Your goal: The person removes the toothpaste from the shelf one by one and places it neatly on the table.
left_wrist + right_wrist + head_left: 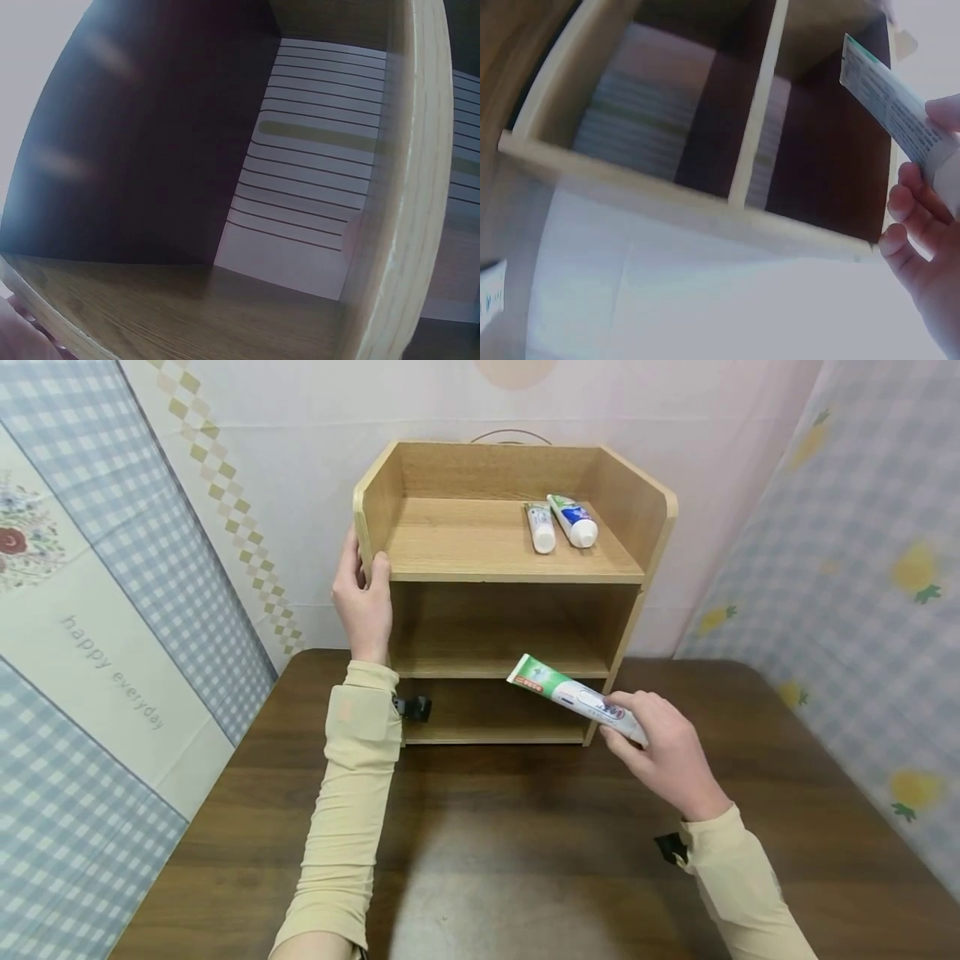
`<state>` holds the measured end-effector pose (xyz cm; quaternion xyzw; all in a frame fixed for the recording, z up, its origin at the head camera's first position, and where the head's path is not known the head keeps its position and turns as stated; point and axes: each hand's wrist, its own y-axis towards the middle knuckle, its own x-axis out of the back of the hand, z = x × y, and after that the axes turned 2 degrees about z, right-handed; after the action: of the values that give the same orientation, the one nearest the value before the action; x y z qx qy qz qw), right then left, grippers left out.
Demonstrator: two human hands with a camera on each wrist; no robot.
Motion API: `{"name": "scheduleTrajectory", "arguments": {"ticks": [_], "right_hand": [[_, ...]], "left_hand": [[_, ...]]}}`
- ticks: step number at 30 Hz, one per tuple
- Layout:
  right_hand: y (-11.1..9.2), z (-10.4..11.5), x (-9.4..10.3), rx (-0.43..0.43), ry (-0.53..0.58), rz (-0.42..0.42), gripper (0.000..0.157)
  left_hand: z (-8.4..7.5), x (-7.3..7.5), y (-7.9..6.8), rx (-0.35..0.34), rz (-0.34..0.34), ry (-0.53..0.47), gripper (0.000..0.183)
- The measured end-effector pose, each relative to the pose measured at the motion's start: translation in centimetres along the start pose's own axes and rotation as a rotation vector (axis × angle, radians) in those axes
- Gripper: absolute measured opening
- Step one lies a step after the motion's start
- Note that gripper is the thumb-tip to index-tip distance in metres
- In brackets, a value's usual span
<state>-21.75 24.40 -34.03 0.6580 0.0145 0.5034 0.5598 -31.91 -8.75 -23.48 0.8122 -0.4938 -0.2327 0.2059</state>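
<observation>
A small wooden shelf (517, 579) with an open top tray and two lower compartments stands on the table. My left hand (363, 614) grips its left side panel near the top, thumb at the front edge. In the left wrist view, only part of that hand (26, 337) shows beside the wood. My right hand (667, 756) holds a green and white toothpaste tube (566, 692) by its cap end, in front of the shelf's right side. The tube's flat end points up and left. In the right wrist view, printed small text covers the tube's underside (896, 109).
On the shelf's top, toward the right, lie a small white tube (541, 531) and a blue, green and white toothpaste tube (574, 522), caps facing forward. The brown table (480, 860) extends in front. Patterned cloth (847, 610) hangs around the sides and back.
</observation>
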Motion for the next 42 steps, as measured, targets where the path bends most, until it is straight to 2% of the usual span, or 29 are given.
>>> {"name": "scheduleTrajectory", "arguments": {"ticks": [4,11,17,24,32,38,42], "right_hand": [[-0.7,-0.7,1.6,-0.009,-0.017,-0.009,0.034],[-1.7,-1.7,3.5,-0.069,-0.008,-0.054,0.039],[-2.1,-2.3,4.9,-0.124,-0.018,-0.098,0.041],[-3.1,-3.0,6.0,-0.223,-0.074,-0.083,0.044],[-4.9,-4.6,7.2,-0.286,-0.175,-0.124,0.038],[-5.9,-6.2,6.7,-0.346,-0.252,-0.028,0.032],[-6.6,-7.1,6.0,-0.399,-0.284,0.048,0.029]], "left_hand": [[0.2,-0.1,0.0,0.022,0.006,-0.013,0.051],[0.1,-0.1,-0.1,0.011,-0.012,0.003,0.051],[0.0,-0.2,0.0,0.005,-0.002,0.008,0.05],[0.1,-0.1,0.0,0.016,-0.002,0.006,0.051],[0.3,0.0,0.1,0.008,-0.009,0.004,0.05],[0.4,0.1,0.3,-0.011,-0.041,-0.004,0.048],[0.4,-0.1,0.2,0.009,-0.025,0.001,0.048]]}}
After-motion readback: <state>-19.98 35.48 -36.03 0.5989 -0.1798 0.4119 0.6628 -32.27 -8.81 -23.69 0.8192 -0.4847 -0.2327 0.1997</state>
